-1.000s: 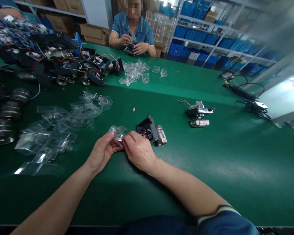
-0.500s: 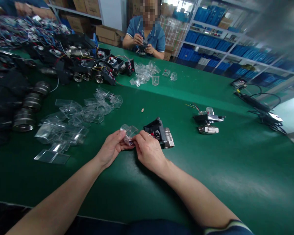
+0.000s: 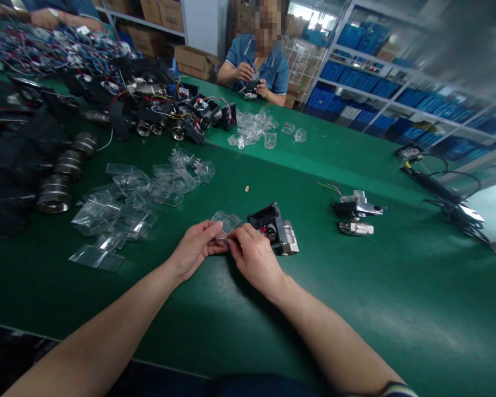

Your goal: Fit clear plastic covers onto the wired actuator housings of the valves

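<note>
My left hand is closed around a small clear plastic cover, thumb on top and fingers beneath. On the cover's right edge, the fingertips of my right hand pinch together; the exact spot they grip is partly hidden. Just beyond my right hand lies a black housing with a metal valve fitting on its right side. Further right, a second black assembly with thin wires and a metal fitting rests on the green table.
Clear plastic covers are heaped at the left, more farther back. Black housings with metal fittings and tangled wires fill the far left. A co-worker sits opposite, holding a part. A black cable lies at right.
The whole view has shifted slightly, so things appear a little further right. Both my hands stay on the clear cover, with the right fingertips slightly shifted on its edge.
</note>
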A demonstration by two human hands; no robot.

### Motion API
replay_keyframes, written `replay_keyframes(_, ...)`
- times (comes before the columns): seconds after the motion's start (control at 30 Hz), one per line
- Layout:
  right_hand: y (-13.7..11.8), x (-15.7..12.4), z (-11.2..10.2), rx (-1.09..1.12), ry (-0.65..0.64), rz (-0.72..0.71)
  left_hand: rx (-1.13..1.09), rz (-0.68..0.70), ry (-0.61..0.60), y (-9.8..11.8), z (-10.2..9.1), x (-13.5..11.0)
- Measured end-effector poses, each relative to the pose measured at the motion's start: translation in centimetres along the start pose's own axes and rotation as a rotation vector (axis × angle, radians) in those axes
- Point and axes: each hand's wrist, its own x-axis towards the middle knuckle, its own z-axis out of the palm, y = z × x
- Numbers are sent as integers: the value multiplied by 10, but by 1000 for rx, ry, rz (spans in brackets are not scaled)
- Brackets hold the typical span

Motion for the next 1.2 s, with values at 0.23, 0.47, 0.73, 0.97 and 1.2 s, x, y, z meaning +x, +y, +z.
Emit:
replay_keyframes(0.23, -1, 1, -2, -99, -30, 17, -6, -1, -14, 1, 1, 0)
replay_keyframes(0.47, -2, 0, -1, -135, -43, 11, 16, -17, -54, 2, 0, -1)
replay_keyframes(0.73, -1, -3, 12, -45, 27, 56, 15, -28, -39, 1, 2, 0)
replay_keyframes(0.97, -1, -9, -1, 194, 75, -43, -21, 0, -1, 2, 1, 0)
replay_keyframes(1.2, -8, -8, -6, -99, 198, -164, 26, 16, -22, -2, 2, 0)
